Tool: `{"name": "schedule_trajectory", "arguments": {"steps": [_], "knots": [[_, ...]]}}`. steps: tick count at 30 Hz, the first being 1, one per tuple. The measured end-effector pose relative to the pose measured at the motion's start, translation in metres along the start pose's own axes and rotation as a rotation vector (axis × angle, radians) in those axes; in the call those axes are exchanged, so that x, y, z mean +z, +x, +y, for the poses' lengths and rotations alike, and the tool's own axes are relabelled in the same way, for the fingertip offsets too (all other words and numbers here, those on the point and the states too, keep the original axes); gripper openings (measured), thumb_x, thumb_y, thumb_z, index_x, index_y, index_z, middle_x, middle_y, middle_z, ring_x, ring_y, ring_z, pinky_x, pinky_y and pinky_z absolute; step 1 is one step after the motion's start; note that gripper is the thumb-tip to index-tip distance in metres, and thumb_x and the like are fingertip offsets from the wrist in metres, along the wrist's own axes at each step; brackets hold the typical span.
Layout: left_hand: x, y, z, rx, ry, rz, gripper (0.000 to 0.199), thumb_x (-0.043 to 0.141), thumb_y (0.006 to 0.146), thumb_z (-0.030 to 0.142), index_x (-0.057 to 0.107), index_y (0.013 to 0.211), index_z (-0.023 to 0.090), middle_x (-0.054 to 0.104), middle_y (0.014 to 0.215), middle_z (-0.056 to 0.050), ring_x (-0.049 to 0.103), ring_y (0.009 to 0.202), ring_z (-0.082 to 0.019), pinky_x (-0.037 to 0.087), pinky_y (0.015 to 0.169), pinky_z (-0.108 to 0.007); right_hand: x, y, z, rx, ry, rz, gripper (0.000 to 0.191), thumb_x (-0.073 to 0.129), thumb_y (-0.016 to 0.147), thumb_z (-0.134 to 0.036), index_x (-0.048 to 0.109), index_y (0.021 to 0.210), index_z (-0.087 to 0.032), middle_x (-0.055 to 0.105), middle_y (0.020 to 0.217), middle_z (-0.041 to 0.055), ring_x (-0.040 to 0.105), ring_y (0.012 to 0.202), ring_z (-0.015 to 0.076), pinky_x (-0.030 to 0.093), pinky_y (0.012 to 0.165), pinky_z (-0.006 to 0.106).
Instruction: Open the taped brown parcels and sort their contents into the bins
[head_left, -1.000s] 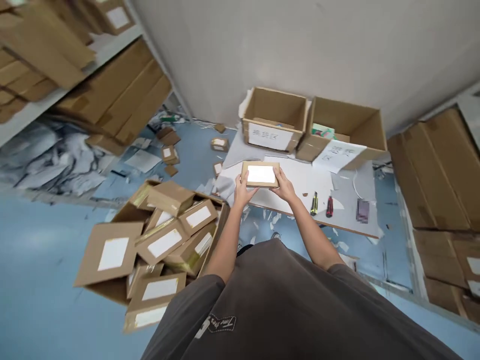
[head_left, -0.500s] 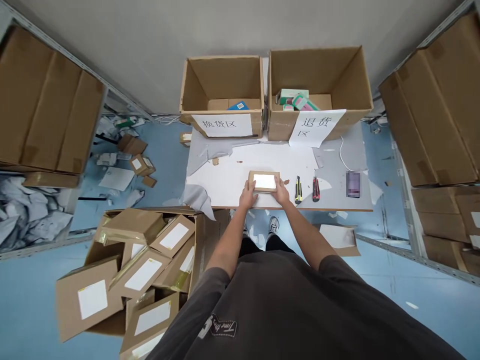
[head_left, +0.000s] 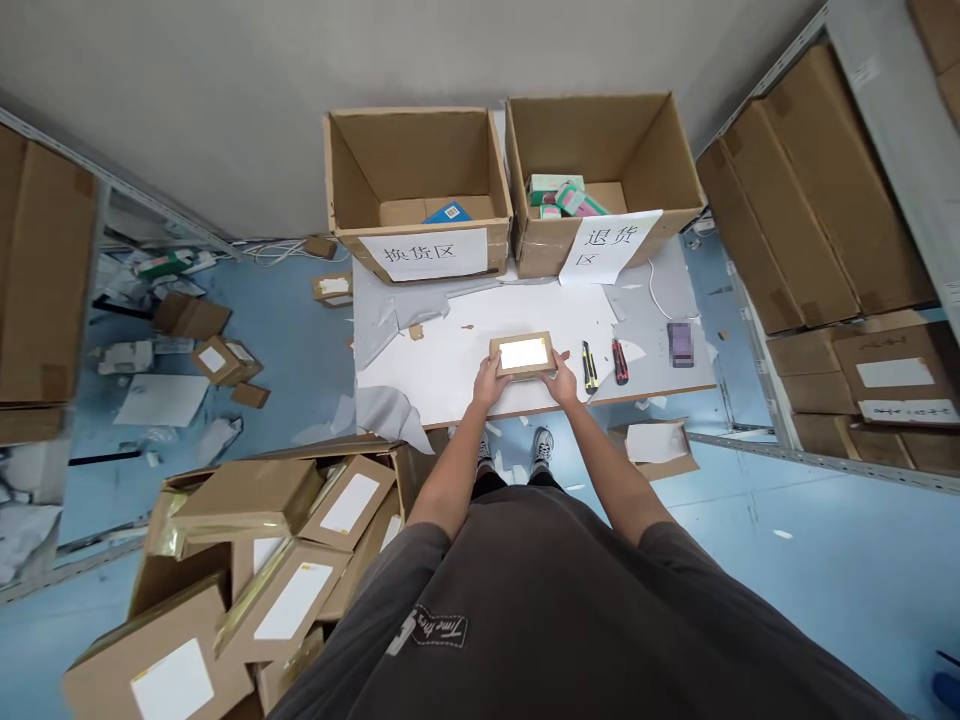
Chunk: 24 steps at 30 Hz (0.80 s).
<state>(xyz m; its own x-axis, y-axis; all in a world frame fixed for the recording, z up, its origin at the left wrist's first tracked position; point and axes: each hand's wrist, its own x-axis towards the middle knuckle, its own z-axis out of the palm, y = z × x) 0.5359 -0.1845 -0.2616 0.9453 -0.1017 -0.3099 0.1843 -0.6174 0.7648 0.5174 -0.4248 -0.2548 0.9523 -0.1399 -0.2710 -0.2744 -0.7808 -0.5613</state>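
Note:
A small brown cardboard box with a white label on top is held over the near part of the white-covered table. My left hand grips its left end and my right hand grips its right end. Just right of my right hand lie a yellow-and-black utility knife and a red-and-black utility knife.
Two open cartons with paper signs, left and right, stand at the table's back. A phone-like object lies at the right. A large carton of labelled parcels stands at lower left. Shelves with cartons flank the table.
The view has shifted and turned, so the table and cartons appear further left. The small box shows more of its near side, still between both hands.

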Motion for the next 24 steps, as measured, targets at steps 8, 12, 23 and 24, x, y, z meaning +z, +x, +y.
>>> {"name": "schedule_trajectory", "arguments": {"steps": [8,12,23,24], "knots": [[-0.040,-0.004,0.009,-0.216,0.020,0.095,0.061,0.053,0.110,0.060,0.060,0.159,0.025,0.077,0.137,-0.014,0.072,0.127,-0.033,0.054,0.112,-0.043,-0.014,0.015,-0.016,-0.088,0.117,0.066,0.075,0.065,0.098,-0.050,0.051,0.165,-0.021,0.075,0.135,0.0166,0.066,0.125,0.0379,0.054,0.112,0.056],[-0.037,0.007,0.006,-0.102,-0.016,0.066,0.071,0.058,0.109,0.057,0.046,0.170,0.023,0.065,0.157,-0.017,0.061,0.145,-0.033,0.048,0.121,-0.044,-0.001,0.035,-0.017,-0.131,0.136,0.048,0.067,0.058,0.100,-0.037,0.052,0.163,-0.017,0.069,0.146,0.0183,0.060,0.139,0.0374,0.045,0.123,0.058],[-0.002,0.011,0.005,-0.018,0.109,0.145,0.051,0.053,0.110,0.027,0.063,0.159,0.026,0.032,0.182,-0.014,0.053,0.154,-0.036,0.046,0.125,-0.050,0.007,0.044,-0.001,-0.159,0.105,-0.094,0.061,0.062,0.097,-0.024,0.061,0.158,-0.021,0.051,0.165,0.0183,0.049,0.155,0.0356,0.049,0.124,0.054],[-0.001,0.011,0.006,-0.025,0.115,0.152,0.050,0.052,0.110,0.026,0.064,0.159,0.025,0.038,0.179,-0.015,0.052,0.153,-0.036,0.045,0.126,-0.051,0.007,0.045,-0.002,-0.148,0.103,-0.083,0.061,0.063,0.096,-0.024,0.063,0.157,-0.021,0.052,0.163,0.0183,0.052,0.153,0.0360,0.049,0.124,0.055]]}}
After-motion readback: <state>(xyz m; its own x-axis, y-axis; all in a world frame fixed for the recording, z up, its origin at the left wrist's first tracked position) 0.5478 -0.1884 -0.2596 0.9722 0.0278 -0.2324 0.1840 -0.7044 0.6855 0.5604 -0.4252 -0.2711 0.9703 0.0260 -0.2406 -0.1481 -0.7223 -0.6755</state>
